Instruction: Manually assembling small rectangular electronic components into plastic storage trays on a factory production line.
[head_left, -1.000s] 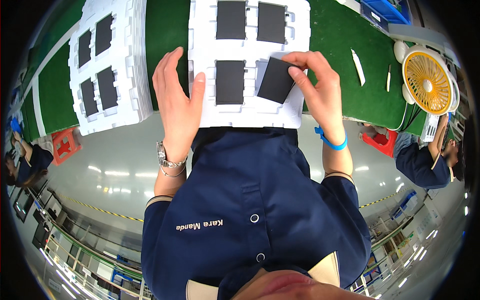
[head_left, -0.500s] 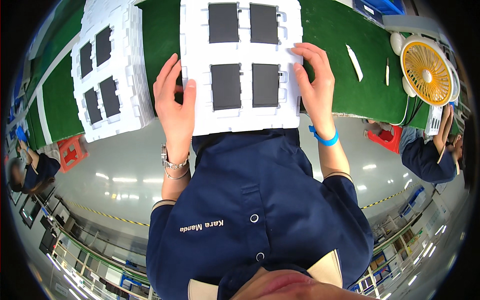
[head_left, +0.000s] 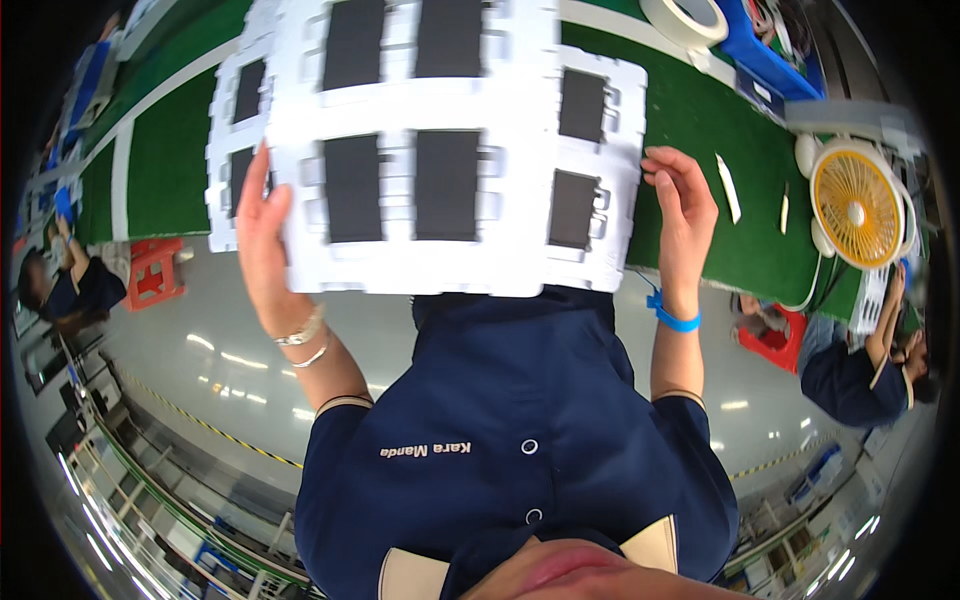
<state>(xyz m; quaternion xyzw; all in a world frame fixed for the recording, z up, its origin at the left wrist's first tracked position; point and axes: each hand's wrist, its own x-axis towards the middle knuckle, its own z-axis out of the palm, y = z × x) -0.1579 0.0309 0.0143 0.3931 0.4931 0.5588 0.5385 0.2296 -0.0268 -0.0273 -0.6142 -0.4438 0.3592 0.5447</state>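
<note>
A white moulded plastic tray (head_left: 400, 270) with dark flat rectangular panels (head_left: 447, 186) in its pockets is raised in front of me, large in view. My left hand (head_left: 268, 245) grips its left edge, thumb on the near side and fingers partly hidden. Beneath and to the right shows a second white tray (head_left: 620, 130), also carrying dark panels (head_left: 573, 208); the raised tray covers the rest of it. My right hand (head_left: 684, 205) is beside that lower tray's right edge, fingers loosely bent, thumb apart, holding nothing visible.
Another white tray (head_left: 222, 165) with panels lies at left, partly covered. On the green mat (head_left: 690, 110) are a white tube-like item (head_left: 728, 188), a thin pale tool (head_left: 785, 208) and a yellow fan (head_left: 857, 205). A tape roll (head_left: 690, 20) and blue bin (head_left: 775, 70) stand far right. Co-workers sit at both sides.
The upper tray has been lifted and moved left with my left hand, uncovering the tray under it. My right hand has come away from the upper tray's edge.
</note>
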